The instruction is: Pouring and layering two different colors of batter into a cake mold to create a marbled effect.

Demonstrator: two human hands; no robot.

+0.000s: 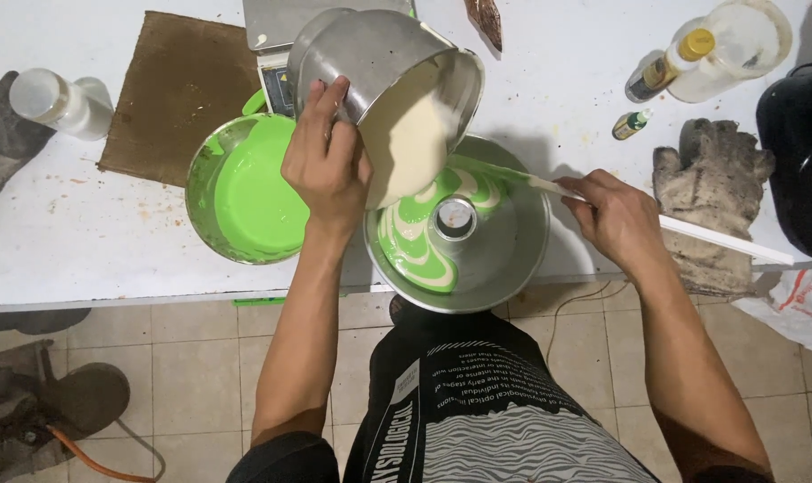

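The left hand (325, 165) gripped the rim of a tilted round steel mixing bowl (383, 63), fingers curled over its edge, and pale cream batter (410, 143) ran from it into a round metal tube cake pan (513, 259) already swirled green and cream at the front edge of the white table (110, 241). The right hand (616, 219) pinched a long white spatula (728, 240), its tip over the pan. Just left stood a steel bowl of bright green batter (245, 192); a worn grey glove (705, 192) lay to the right.
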